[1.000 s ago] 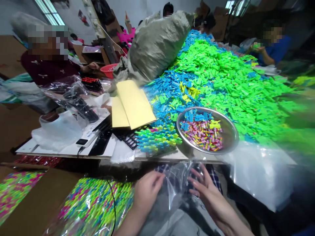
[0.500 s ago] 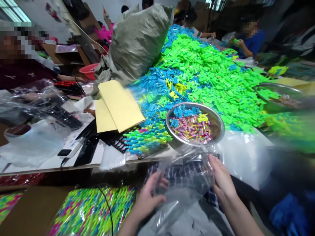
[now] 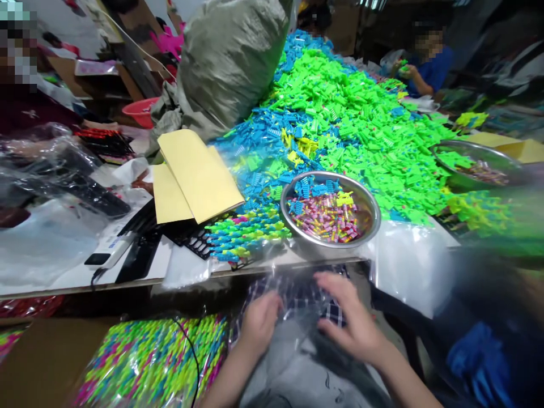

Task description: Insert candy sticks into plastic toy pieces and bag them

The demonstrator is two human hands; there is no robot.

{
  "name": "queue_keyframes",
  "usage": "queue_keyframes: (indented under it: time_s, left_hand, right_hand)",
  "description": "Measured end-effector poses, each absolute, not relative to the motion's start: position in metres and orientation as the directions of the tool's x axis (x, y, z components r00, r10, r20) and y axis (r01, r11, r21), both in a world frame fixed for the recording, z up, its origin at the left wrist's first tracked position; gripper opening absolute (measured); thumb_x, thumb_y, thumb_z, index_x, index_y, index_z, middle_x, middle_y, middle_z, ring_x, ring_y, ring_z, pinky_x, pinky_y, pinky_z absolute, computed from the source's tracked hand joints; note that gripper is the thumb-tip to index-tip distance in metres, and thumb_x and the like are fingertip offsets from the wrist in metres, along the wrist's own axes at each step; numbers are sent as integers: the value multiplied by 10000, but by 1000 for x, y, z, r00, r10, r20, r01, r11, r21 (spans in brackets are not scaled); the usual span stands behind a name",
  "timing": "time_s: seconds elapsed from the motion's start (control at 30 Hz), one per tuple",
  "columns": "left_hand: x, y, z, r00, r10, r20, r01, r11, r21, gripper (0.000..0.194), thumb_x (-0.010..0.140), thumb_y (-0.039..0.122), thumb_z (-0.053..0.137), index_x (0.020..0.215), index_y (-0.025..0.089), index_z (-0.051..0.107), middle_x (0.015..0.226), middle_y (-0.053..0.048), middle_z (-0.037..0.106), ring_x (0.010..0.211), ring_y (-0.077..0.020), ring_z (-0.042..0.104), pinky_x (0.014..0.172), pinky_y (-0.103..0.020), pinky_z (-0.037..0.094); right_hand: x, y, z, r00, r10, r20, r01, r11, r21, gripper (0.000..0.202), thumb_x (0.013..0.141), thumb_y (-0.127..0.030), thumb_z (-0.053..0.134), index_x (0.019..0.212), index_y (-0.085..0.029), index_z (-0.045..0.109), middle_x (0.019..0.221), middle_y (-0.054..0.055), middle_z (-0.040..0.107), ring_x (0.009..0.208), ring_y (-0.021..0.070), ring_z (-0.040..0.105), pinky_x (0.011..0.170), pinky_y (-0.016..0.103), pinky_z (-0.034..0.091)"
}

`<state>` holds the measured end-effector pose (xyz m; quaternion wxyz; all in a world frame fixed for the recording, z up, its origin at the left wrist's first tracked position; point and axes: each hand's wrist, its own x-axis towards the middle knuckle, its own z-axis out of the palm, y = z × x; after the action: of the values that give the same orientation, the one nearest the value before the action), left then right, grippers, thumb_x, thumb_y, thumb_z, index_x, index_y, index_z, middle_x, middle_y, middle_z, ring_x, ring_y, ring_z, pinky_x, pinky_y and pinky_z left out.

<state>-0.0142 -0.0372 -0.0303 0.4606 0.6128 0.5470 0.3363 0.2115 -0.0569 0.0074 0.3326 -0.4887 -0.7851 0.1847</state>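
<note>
Below the table edge, my left hand (image 3: 260, 320) has its fingers curled together on a clear plastic bag (image 3: 293, 292) over my lap. My right hand (image 3: 351, 317) is on the other side of the bag, thumb and fingers spread apart. Just beyond them on the table is a metal bowl (image 3: 377, 218) of small pink and yellow pieces, with blue and yellow plastic pieces on top. Left of the bowl, rows of green, blue and yellow pieces (image 3: 242, 235) lie on a black grid.
A large heap of green and blue pieces (image 3: 352, 119) covers the table behind the bowl. Yellow card sheets (image 3: 199, 178) and a grey sack (image 3: 233, 62) stand left of it. A box of bagged pieces (image 3: 157, 357) is at lower left. A person in blue (image 3: 437, 71) sits across.
My right hand has moved left, towards my left hand, and its fingers have spread. The bag has sunk lower and flatter between them. The whole view has shifted slightly.
</note>
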Motion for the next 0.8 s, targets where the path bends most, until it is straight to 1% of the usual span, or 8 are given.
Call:
queue_keyframes:
  time_s: [0.07, 0.17, 0.23, 0.33, 0.47, 0.53, 0.67, 0.8]
  left_hand:
    - [-7, -36, -28, 188, 976, -108, 363, 33, 931, 311, 826, 410, 394, 729, 180, 579, 695, -27, 608, 641, -139, 536, 627, -237, 413]
    - [-3, -31, -23, 118, 965, -235, 261, 198, 945, 258, 807, 403, 421, 731, 185, 538, 644, 4, 574, 565, -120, 512, 547, -216, 394]
    - [-6, -29, -22, 106, 941, -323, 196, 299, 934, 225, 764, 397, 482, 688, 185, 495, 579, 30, 541, 499, -103, 476, 492, -201, 361]
    - [-19, -28, -25, 55, 926, -374, 224, 353, 908, 241, 690, 375, 563, 613, 187, 433, 516, 50, 501, 479, -93, 443, 470, -186, 318]
    - [-34, -27, -39, -47, 941, -334, 372, 327, 869, 335, 673, 444, 554, 527, 191, 389, 469, 70, 377, 476, -90, 382, 482, -197, 297]
    - [-40, -27, -47, -14, 936, -353, 447, 321, 835, 355, 668, 490, 538, 516, 188, 425, 487, 55, 404, 500, -106, 408, 505, -213, 321]
    - [-55, -32, -57, -15, 891, -454, 519, 395, 758, 409, 714, 562, 439, 644, 177, 556, 548, 6, 537, 545, -158, 500, 536, -257, 379]
    - [-79, -43, -43, -142, 858, -494, 589, 474, 654, 530, 797, 581, 256, 707, 164, 569, 536, -18, 548, 506, -169, 502, 510, -278, 396]
  right_hand:
    - [191, -65, 10, -588, 801, 115, 586, 520, -622, 742, 711, -285, 622, 1357, -234, 261, 1340, 113, 388, 1204, 256, 372, 981, 404, 314]
    - [175, -68, -3, -586, 807, -77, 651, 412, -637, 691, 747, -164, 550, 1364, -240, 249, 1242, 104, 489, 1096, 229, 463, 912, 373, 357]
    - [180, -68, -16, -577, 809, -113, 647, 368, -668, 556, 773, -79, 456, 1300, -230, 365, 1125, 82, 564, 1016, 192, 504, 878, 338, 365]
    - [203, -65, -27, -604, 789, -112, 611, 368, -701, 276, 797, -86, 429, 987, -201, 593, 918, 58, 611, 894, 178, 530, 825, 328, 370]
    - [236, -62, -18, -588, 805, -82, 532, 308, -789, 123, 809, -152, 495, 741, -180, 594, 755, 24, 593, 778, 147, 536, 758, 292, 390]
    - [246, -60, -11, -568, 818, -95, 481, 235, -845, 128, 788, -189, 545, 662, -174, 553, 705, 8, 581, 717, 129, 539, 682, 250, 406]
    - [250, -62, -3, -377, 916, -140, 541, 95, -835, 173, 764, -207, 561, 613, -183, 481, 657, -11, 552, 617, 112, 524, 567, 213, 395]
    - [250, -68, 4, -53, 995, 86, 631, 101, -770, 82, 807, -225, 499, 730, -197, 507, 744, 24, 571, 664, 128, 534, 585, 224, 402]
